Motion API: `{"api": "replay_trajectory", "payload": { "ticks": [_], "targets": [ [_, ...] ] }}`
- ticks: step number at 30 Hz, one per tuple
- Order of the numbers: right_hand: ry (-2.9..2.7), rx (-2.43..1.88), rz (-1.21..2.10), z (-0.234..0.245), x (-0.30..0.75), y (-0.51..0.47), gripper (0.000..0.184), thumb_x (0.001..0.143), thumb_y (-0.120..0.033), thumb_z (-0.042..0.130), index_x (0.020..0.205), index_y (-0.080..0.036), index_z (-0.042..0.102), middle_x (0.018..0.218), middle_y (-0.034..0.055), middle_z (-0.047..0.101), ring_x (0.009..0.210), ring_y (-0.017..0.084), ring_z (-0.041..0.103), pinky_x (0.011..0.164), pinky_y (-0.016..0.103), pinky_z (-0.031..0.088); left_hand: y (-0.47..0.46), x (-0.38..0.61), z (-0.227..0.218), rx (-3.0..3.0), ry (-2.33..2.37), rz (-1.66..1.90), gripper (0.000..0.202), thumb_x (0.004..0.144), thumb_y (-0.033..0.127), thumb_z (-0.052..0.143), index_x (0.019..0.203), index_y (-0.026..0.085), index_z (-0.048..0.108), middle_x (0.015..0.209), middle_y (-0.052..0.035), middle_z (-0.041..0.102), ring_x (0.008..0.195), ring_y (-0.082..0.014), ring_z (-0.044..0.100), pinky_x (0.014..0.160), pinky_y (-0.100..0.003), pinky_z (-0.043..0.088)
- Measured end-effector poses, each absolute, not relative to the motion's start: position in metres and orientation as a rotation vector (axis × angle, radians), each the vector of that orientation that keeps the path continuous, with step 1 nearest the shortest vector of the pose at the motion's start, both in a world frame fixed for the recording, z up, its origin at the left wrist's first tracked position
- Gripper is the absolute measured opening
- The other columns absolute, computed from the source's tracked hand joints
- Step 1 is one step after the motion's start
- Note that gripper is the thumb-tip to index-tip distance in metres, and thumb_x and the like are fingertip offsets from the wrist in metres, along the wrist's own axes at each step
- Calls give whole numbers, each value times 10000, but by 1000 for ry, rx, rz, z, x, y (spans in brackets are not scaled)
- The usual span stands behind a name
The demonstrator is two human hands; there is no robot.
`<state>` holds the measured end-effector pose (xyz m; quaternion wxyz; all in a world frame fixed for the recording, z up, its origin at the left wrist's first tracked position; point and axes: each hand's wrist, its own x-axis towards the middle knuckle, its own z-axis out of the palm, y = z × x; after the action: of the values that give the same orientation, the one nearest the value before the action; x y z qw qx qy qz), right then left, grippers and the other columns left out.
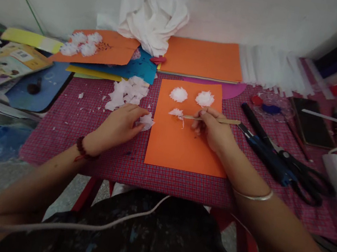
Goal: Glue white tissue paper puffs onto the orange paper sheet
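Observation:
My right hand (211, 126) is closed around a flat wooden stick (228, 121). The stick's left end touches a small torn white paper tuft (176, 112) on the orange sheet (180, 153). Two round fluffy white paper tufts, a left one (178, 94) and a right one (205, 98), sit higher on the same sheet. My left hand (124, 123), left of the sheet, has a crumpled white paper piece (146, 121) between thumb and fingers. Just beyond that hand lies a pile of torn white paper (129, 92).
Right of the sheet lie a craft knife (263, 153), black scissors (298, 172) and a dark phone (309, 123). Behind are stacked orange sheets (205, 57), white strips (273, 70), a white cloth-like bundle (151, 12) and an orange card with white tufts (113, 47). Paper scraps dot the checked cloth (57, 138).

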<state>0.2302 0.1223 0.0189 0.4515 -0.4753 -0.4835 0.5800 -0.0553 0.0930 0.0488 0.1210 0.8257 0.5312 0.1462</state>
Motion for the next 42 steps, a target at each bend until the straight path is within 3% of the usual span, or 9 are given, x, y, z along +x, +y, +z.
{"api": "replay_trajectory", "payload": {
  "ticks": [2,4,7,11,16,21,25,32,42],
  "targets": [
    [-1195,-1156,1433,17,230,123,199,893,-351,612,730,-237,601,599,3,632,466,111,500,474,275,364,93,-52,39,2441,1543,423,345,879,232,580,1214,171,639,1192,-132,719,1130,-295,649,1019,-458,495],
    [-1199,-1137,1429,16,231,124,207,885,-371,628,733,-232,599,596,-1,633,466,105,500,474,265,367,97,-52,32,2397,1576,469,368,870,212,586,1231,156,630,1173,-134,727,1075,-278,668,978,-444,516],
    [-1208,-1125,1419,15,232,125,211,876,-377,630,734,-226,592,587,-4,627,462,98,494,476,261,370,105,-54,27,2270,1617,576,189,911,264,568,1026,175,689,972,-85,753,882,-222,683,814,-362,531],
    [-1216,-1141,1406,16,234,126,182,865,-339,607,728,-223,573,590,-5,621,476,95,495,487,263,374,111,-57,23,2090,1639,692,217,910,359,596,803,188,674,749,-29,705,683,-164,611,651,-299,463],
    [-1219,-1114,1389,18,235,127,68,804,-274,635,805,-214,603,706,-2,667,528,88,517,521,265,392,120,-60,38,1805,1615,937,98,832,290,629,785,205,644,792,-35,713,727,-176,637,673,-314,485],
    [-1234,-1076,1383,15,237,129,163,798,-352,662,844,-198,638,735,10,700,540,90,552,545,274,413,140,-40,82,1991,1436,1122,40,803,223,655,781,195,636,1061,-68,729,972,-203,665,834,-356,506],
    [-1284,-1095,1361,14,237,129,188,805,-368,659,744,-198,605,635,2,659,532,100,556,553,280,423,154,-10,86,2137,1265,1065,56,765,171,619,712,186,607,1027,-69,691,1018,-194,635,878,-343,481],
    [-1343,-1203,1330,12,235,129,187,854,-357,618,753,-209,566,649,-5,642,547,94,551,558,276,439,159,-4,50,1848,1319,759,53,767,183,577,718,194,561,604,28,511,534,-106,440,524,-259,326],
    [-1308,-1257,1281,12,231,129,169,904,-315,586,780,-212,534,661,-5,652,539,86,572,555,276,472,172,-18,33,1518,1207,523,140,758,236,681,860,177,605,617,0,640,504,-110,545,499,-237,394]
  ]
}}
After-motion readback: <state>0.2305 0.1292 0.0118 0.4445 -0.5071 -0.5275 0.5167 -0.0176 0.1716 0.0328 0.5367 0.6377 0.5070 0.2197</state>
